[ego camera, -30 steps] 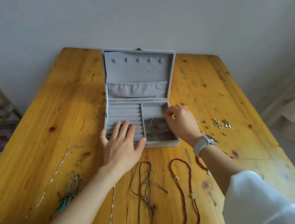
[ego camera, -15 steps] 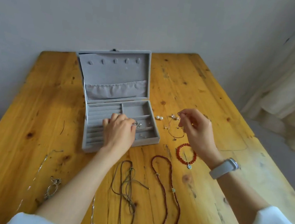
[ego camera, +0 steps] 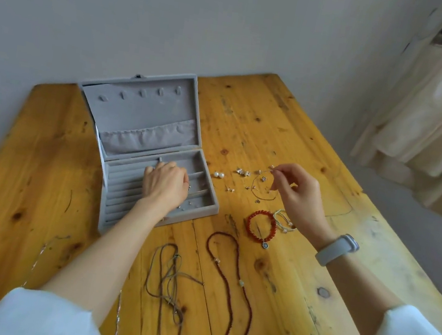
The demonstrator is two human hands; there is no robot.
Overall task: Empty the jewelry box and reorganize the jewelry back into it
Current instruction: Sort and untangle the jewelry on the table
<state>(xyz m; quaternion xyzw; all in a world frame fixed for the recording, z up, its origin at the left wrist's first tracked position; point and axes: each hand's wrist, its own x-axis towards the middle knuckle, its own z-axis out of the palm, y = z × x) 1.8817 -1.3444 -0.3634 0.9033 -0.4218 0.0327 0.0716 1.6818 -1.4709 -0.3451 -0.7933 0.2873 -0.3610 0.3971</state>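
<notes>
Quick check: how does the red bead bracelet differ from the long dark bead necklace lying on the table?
The red bead bracelet is a small closed ring of bright red beads with a metal charm; the dark bead necklace is a long narrow loop of finer, dark maroon beads reaching the near table edge. The bracelet lies right of the jewelry box; the necklace lies nearer the person. Both rest untouched on the table.

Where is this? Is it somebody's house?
Probably a room in a home, though that's a guess. A worn wooden table stands against a plain grey wall, a cream curtain hangs on the right, and an open grey jewelry box sits among necklaces and bracelets.
</notes>
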